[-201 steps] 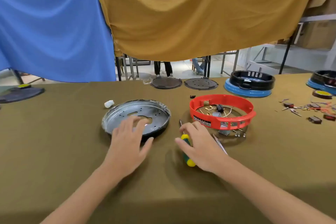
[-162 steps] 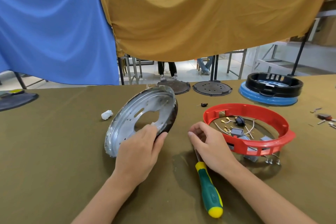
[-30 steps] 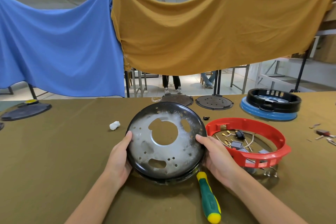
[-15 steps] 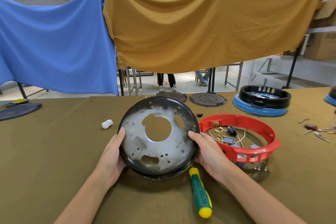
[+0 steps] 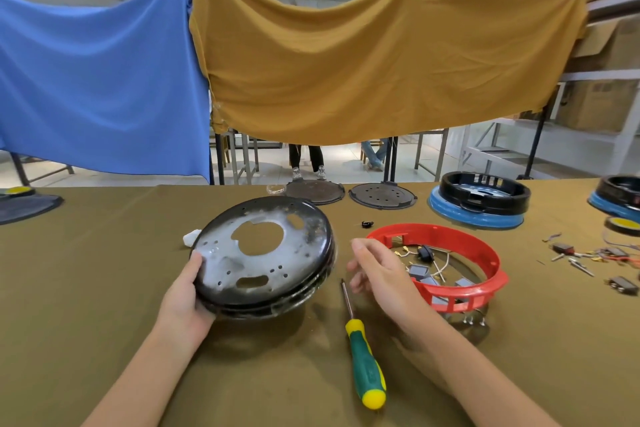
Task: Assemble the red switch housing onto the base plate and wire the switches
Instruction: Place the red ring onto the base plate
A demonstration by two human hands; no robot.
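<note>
One hand point(image 5: 188, 291) now on base plate point(image 5: 263, 253), right hand point(image 5: 377, 274) off.

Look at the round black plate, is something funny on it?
Yes. The base plate, tilted up in the left hand, has cloudy white smears and small rusty specks across its black face, so it looks worn or dirty. No cracks or dents show.

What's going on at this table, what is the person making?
A person is putting together some round appliance part. Their left hand grips the edge of a round metal base plate and holds it tilted above the table. The right hand is open and holds nothing, hovering between the plate and the red switch housing. That red ring lies on the table, not yet on the plate, with loose switches and wires inside it. A green and yellow screwdriver lies untouched beside them.
</note>
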